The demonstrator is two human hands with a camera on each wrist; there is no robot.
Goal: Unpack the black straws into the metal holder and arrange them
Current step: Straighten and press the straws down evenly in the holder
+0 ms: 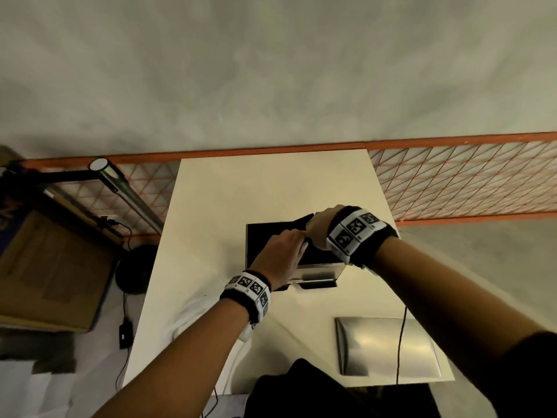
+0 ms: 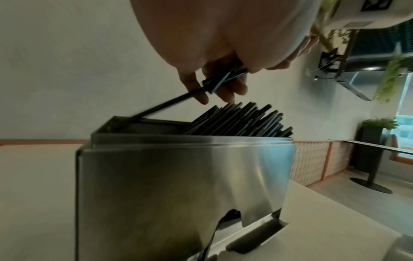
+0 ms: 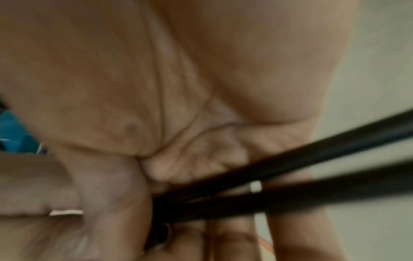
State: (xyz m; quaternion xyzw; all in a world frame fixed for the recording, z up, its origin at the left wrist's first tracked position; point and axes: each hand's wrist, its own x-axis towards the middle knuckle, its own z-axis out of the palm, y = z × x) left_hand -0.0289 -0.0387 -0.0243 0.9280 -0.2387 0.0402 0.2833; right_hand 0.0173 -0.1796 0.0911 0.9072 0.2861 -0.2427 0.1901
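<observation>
A steel straw holder [image 1: 319,271] [image 2: 185,190] stands in the middle of the white table [image 1: 271,182]. Several black straws [image 2: 241,121] lean slanted inside it, their ends above the rim. Both hands meet over its open top. My left hand [image 1: 281,253] pinches a few black straws [image 2: 165,105] between thumb and fingers [image 2: 236,88]; their lower ends reach into the holder's left side. My right hand [image 1: 321,227] grips black straws [image 3: 290,178] across its palm, and a dark end [image 1: 301,221] sticks out to its left.
A flat steel lid [image 1: 385,345] lies near the table's front right with a black cable [image 1: 401,342] across it. White wrapping [image 1: 193,315] lies under my left forearm. A lamp arm [image 1: 129,194] and a cardboard box [image 1: 51,267] stand off the left edge; orange mesh railing [image 1: 467,182] runs behind.
</observation>
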